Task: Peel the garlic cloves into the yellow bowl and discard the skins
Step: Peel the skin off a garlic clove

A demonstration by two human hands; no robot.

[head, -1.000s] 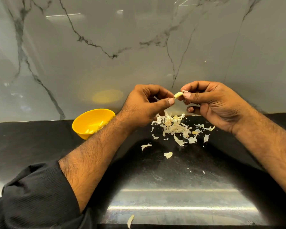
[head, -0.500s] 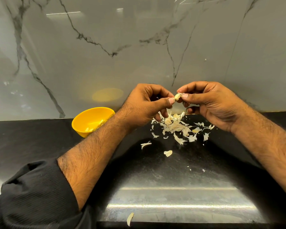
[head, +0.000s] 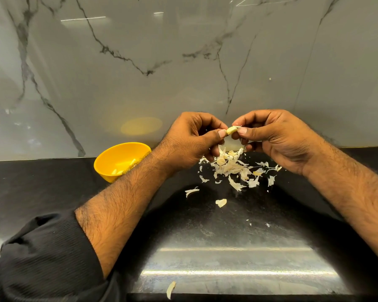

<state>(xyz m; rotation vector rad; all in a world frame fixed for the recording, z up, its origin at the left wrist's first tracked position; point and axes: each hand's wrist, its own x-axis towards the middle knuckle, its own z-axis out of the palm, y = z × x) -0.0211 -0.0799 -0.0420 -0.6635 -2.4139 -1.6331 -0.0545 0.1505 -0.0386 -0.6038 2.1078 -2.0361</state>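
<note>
- Grey marble-look wall panel (head: 140,62) with dark veins rises behind both hands; a yellow reflection shows on it beyond the left wrist.
- Black glossy countertop (head: 205,232) lies under both hands and runs toward the person, with bright strip reflections near the closest edge.
- Left hand (head: 190,142) is raised above the counter, fingers curled, its thumb and fingers pinching one end of a garlic clove (head: 231,130).
- Right hand (head: 273,136) is raised at the same height, fingers curled, its thumb and forefinger pinching the other end of the same clove.
- Both hands meet at the clove, thumb tips almost touching; the clove sits between them, pale, with a thin sliver of skin standing off its upper side toward the right hand.
- Pile of garlic skins (head: 234,166) lies on the counter directly below the hands, spreading under the right wrist.
- Loose skin scraps (head: 220,202) lie apart from the pile, nearer the person, between the two forearms.
- One further skin piece (head: 170,289) lies at the closest counter edge, beside the left elbow.
- Yellow bowl (head: 109,162) stands on the counter outside the left wrist, against the wall, partly hidden by the left forearm; pale peeled cloves (head: 127,164) lie inside it.
- Dark sleeve (head: 44,258) is pushed up on the left arm.
</note>
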